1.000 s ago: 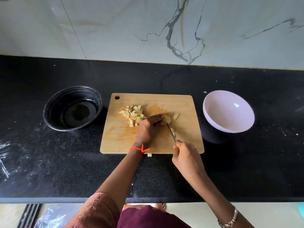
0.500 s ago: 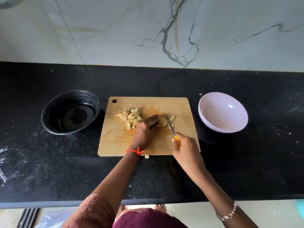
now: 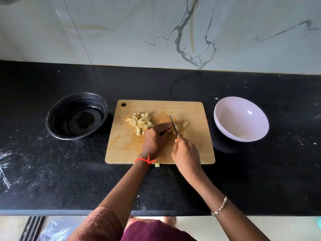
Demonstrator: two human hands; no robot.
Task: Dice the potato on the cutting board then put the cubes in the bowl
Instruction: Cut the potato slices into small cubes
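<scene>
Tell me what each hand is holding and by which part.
The right hand grips the small steel-bladed knife by its yellow handle. The left hand pins the pale potato piece from above with its fingers.

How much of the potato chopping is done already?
Done: a pile of cubes sits on the cutting board. In hand: the left hand holds a potato piece while the right hand puts the knife to it; one slice waits beside it. Left: finish cutting, then move the cubes, since the white bowl and black bowl hold none. One stray cube lies off the board.
</scene>
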